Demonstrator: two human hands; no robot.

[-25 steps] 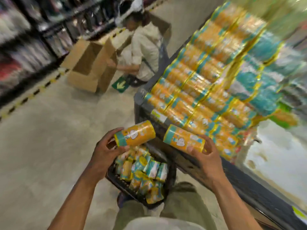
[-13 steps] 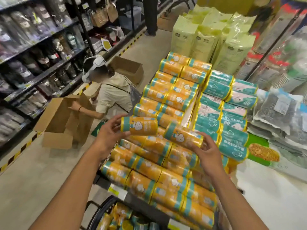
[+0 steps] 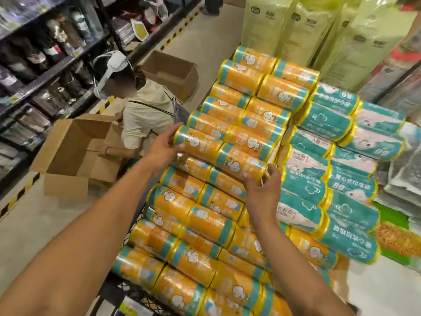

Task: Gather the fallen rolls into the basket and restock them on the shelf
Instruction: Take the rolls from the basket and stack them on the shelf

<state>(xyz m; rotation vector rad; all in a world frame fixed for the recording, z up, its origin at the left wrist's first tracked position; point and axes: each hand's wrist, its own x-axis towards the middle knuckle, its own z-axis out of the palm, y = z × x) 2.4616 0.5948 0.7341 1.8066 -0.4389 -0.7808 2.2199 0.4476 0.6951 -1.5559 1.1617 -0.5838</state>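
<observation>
Orange plastic-wrapped rolls with teal end bands (image 3: 205, 224) lie stacked in sloping rows, two abreast, on a black wire shelf (image 3: 124, 289) whose edge shows at the bottom of the view. Two bare forearms reach over this stack from below.

The right hand (image 3: 262, 190) is partly closed: its fingers curl under the right end of one orange-and-teal roll (image 3: 241, 161) and the thumb stands against the end face, so it grips that roll. The left hand (image 3: 164, 147) is likewise partly closed round the left end of a second orange-and-teal roll (image 3: 198, 144), fingers wrapped over its teal band. The two held rolls lie end to end, touching, across the middle of the stack, against the rows above and below them. The view does not show whether their weight rests on the stack.

Just to the right of the orange rows, touching them, sits a stack of teal plastic-wrapped rolls with yellow edges (image 3: 325, 124).

To the left, on the pale floor, an open brown cardboard box (image 3: 73, 151) stands beside a crouching person in a cream shirt (image 3: 145, 115), who wears a white head strap and reaches into it. A second open cardboard box (image 3: 173, 71) sits behind that person.

Farther back, tall pale green packs (image 3: 296, 26) stand upright behind the orange rows, and dark shelving with packaged goods (image 3: 45, 65) runs along the left side of the aisle.
</observation>
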